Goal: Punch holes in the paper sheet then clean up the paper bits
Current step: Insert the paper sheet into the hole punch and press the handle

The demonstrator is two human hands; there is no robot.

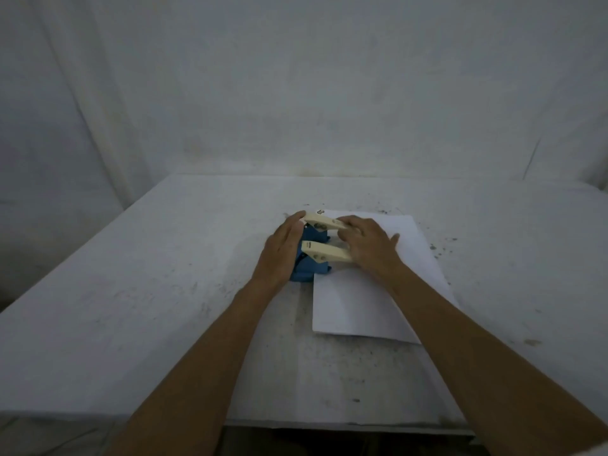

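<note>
A blue hole punch with two cream lever arms stands on the table near its middle. The white paper sheet lies to its right, with its left edge tucked into the punch. My left hand rests flat against the punch's left side, steadying it. My right hand lies on the ends of both cream levers, fingers spread over them. The punch's base is partly hidden by my left hand.
The table is covered in a stained white cloth, with dark specks scattered to the right of the paper and along the front. A white cloth backdrop hangs behind the table. The table's front edge is close to me.
</note>
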